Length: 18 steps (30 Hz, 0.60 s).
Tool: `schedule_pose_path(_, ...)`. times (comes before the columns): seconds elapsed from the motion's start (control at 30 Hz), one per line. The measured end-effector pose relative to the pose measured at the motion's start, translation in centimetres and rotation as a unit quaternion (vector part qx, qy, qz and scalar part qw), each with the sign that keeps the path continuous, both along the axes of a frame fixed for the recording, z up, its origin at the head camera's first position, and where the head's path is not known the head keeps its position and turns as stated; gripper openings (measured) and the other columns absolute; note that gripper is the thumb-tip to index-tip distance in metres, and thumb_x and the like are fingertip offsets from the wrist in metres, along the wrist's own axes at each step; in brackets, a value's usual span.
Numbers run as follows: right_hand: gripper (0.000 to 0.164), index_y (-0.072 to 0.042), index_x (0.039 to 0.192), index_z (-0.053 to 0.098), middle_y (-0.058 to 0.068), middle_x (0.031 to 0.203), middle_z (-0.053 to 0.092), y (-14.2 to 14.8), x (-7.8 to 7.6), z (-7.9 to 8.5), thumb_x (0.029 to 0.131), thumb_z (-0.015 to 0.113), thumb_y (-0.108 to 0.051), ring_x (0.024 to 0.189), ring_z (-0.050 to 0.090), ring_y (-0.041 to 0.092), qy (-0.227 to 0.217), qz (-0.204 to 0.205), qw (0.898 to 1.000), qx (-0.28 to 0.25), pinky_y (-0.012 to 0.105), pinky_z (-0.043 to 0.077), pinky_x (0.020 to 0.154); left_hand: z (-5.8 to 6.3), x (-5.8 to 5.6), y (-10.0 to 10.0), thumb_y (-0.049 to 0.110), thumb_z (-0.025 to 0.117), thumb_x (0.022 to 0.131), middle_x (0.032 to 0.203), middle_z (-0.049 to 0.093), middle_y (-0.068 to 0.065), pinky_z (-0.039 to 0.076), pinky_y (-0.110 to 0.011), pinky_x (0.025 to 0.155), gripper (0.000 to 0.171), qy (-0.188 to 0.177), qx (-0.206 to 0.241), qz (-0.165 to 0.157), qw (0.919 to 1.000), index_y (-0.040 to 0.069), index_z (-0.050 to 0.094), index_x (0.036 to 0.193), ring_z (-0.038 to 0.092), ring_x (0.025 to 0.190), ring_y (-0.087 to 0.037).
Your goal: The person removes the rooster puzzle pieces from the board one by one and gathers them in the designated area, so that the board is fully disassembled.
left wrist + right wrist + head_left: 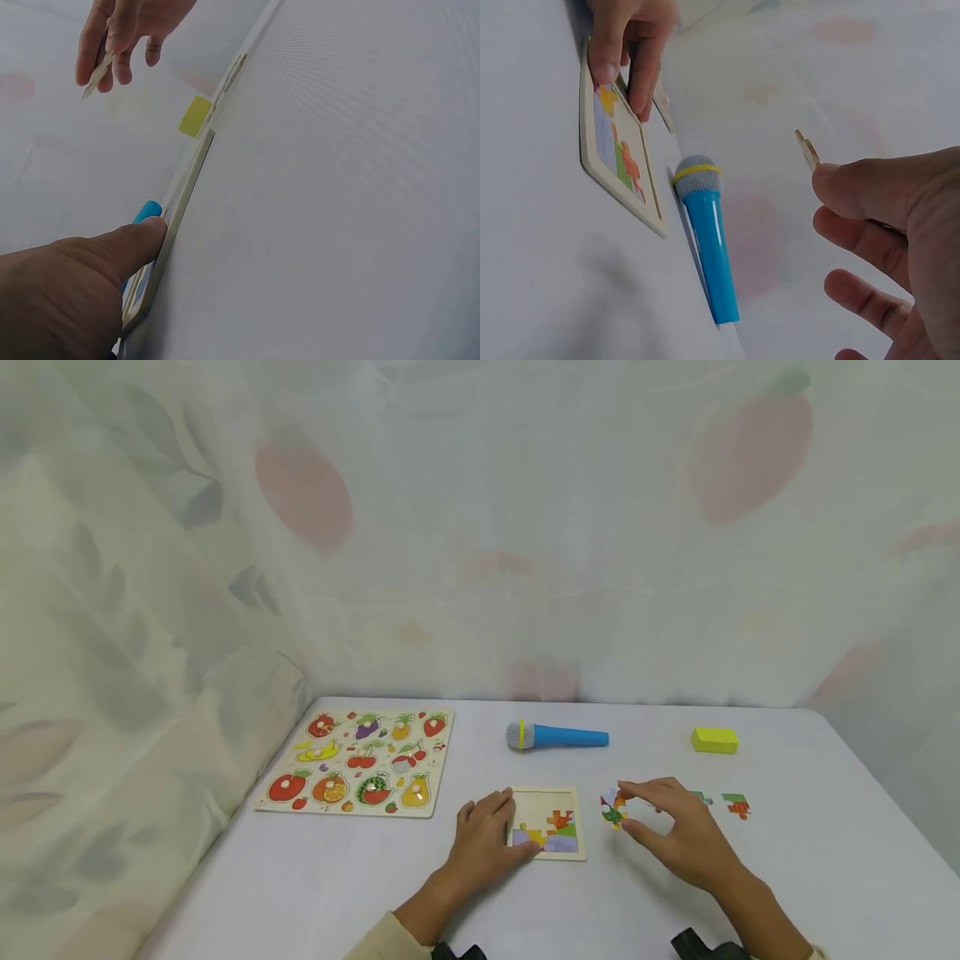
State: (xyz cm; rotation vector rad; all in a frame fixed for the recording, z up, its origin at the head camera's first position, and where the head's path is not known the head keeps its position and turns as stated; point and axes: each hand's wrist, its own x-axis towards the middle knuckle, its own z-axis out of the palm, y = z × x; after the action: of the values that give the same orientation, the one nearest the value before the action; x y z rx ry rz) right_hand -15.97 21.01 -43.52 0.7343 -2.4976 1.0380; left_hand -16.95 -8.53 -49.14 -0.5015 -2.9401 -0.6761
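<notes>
Now, from far off, I see the right hand [678, 835] pinching one jigsaw piece [613, 812] between thumb and finger, up above the white table [300, 885] and to the right of the wooden puzzle tray [564, 857], not touching it. The left hand [483, 843] holds the tray by its left side, with the thumb on the near rim. Some fitted pieces [557, 842] sit in the near part of the tray, and a few loose pieces [737, 806] lie past the right hand. I think the piece is very light, flat and stiff, like thin wood. Its picture side may be a bit slippery, and its little knobs could chip. I'd hold it softly by two edges, away from the knobs.
</notes>
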Motion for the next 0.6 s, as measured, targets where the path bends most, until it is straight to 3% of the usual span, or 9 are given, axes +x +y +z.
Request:
schedule_pose_path(0.3, 0.056, -0.016, 0.126, 0.066, -0.007, 0.112, 0.065, 2.7, 0.4, -0.2, 0.074, 0.083, -0.005, 0.105, 0.051, 0.005, 0.011, -0.011, 0.999, -0.028, 0.011, 0.036, 0.086, 0.1, -0.1, 0.1, 0.056, 0.071, 0.080, 0.144, 0.045, -0.009, 0.022, -0.057, 0.104, 0.080, -0.003, 0.002, -0.002, 1.0000, -0.001, 0.054, 0.135, 0.037, 0.133, -0.025)
schedule_pose_path(0.6, 0.060, -0.014, 0.126, 0.065, -0.005, 0.109, 0.067, 4.6, 0.8, -0.4, 0.071, 0.084, -0.002, 0.104, 0.050, 0.003, 0.030, -0.019, 0.999, -0.023, 0.009, 0.033, 0.087, 0.1, 0.0, 0.2, 0.056, 0.071, 0.080, 0.144, 0.046, -0.009, 0.023, -0.057, 0.104, 0.080, 0.001, -0.006, 0.001, 1.0000, 0.000, 0.055, 0.135, 0.038, 0.133, -0.024)
